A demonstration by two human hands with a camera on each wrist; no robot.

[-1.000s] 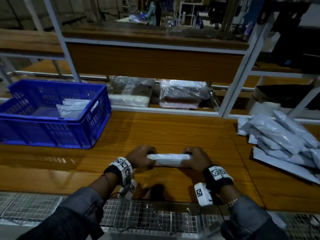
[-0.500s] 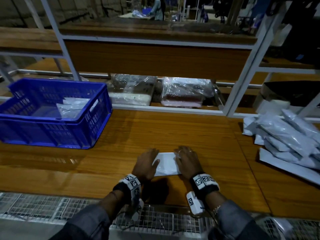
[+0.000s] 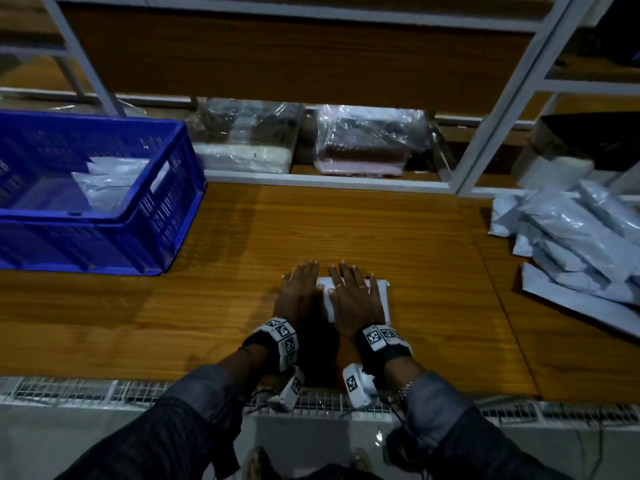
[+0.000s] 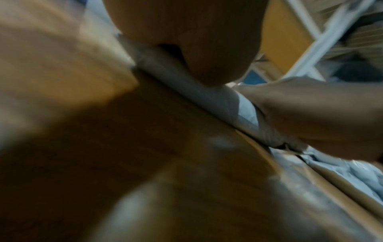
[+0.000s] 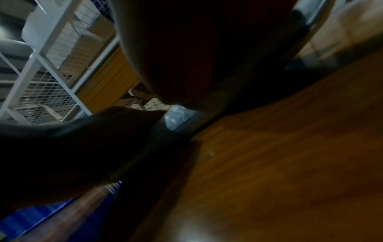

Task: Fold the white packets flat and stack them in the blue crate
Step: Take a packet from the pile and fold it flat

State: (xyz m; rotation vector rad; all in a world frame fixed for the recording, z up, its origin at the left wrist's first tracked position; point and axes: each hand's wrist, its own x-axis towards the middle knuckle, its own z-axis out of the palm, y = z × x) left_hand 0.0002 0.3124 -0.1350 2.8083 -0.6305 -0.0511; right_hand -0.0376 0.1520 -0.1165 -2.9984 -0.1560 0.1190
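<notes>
Packet [image 3: 325,299] mostly hidden under left hand [image 3: 298,294] and right hand [image 3: 353,299], fingers [image 3: 343,271] straight, pressing flat; wrist views blurred

One blue crate [image 3: 138,188] stood at ten o'clock with at least two white packets [image 3: 107,181] inside. Two plastic-wrapped bundles [image 3: 247,140] sat at twelve o'clock. One packet [image 3: 379,296] lay under two hands; the heap [image 3: 575,237] at two o'clock was too jumbled to count.

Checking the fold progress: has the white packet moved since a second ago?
Yes. The white packet, held up on edge then, now lies flat on the wooden table under both hands.
</notes>
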